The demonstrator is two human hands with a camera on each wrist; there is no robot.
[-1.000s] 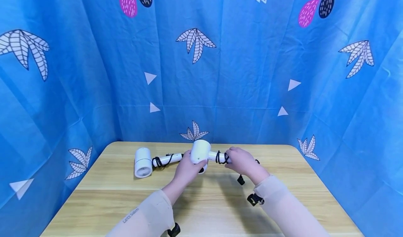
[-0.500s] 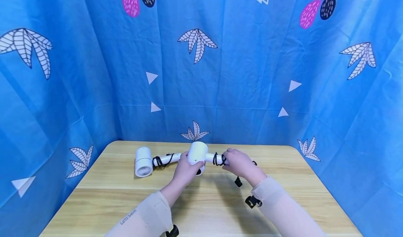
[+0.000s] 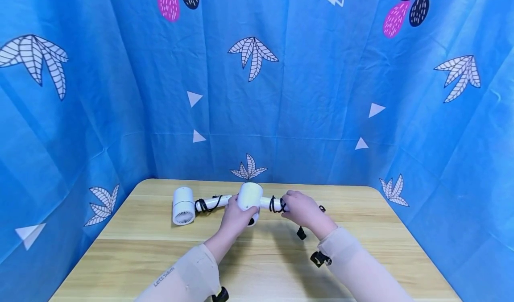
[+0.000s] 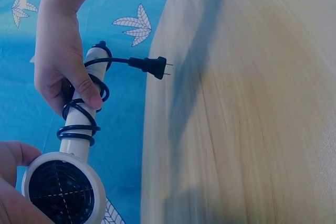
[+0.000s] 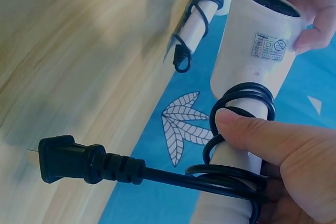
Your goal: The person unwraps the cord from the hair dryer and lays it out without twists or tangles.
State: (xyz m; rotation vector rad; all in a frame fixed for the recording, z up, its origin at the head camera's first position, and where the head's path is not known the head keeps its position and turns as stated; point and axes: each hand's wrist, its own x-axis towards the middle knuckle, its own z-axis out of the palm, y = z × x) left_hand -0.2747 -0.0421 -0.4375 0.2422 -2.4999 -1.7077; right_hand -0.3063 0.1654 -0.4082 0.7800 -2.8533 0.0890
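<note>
Both hands hold a white hair dryer (image 3: 250, 195) above the table. My left hand (image 3: 236, 217) grips its barrel from the side, thumb at the front. My right hand (image 3: 301, 209) grips the handle, around which a black cord (image 5: 247, 92) is wound in loops. From the coils the plug (image 5: 68, 158) hangs free, its prongs visible in the left wrist view. The dark round grille (image 4: 60, 192) at one end of the barrel shows there too. A second white hair dryer (image 3: 183, 200) lies on the table to the left, its cord also wound around its handle.
The light wood table (image 3: 257, 266) has rounded far corners. Blue patterned cloth (image 3: 257, 105) surrounds it at the back and on both sides. A black wrist mount (image 3: 320, 258) sits at the right sleeve cuff.
Both hands have shifted slightly left and toward the body together with the held hair dryer. The second hair dryer has stayed in its place.
</note>
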